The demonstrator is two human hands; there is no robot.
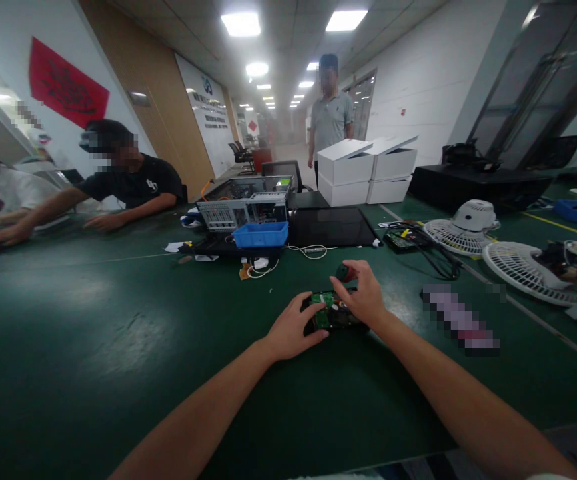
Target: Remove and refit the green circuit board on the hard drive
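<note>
Two hands on a small circuit board at the near middle of the green table.

The left hand (293, 328) curls over the board's (329, 315) 9 o'clock edge, fingers bent and pressing it down; the right hand (363, 293) is closed around a dark-handled tool (344, 271) standing at the board's 12 o'clock, its tip hidden behind the fingers. Much of the board is covered by both hands, so its parts are hard to make out. At 11 o'clock, well apart, sits a blue tray (260, 235) before an open computer case (243, 205); fan grilles (518, 267) lie at 2 o'clock, beside a blurred patch.
</note>
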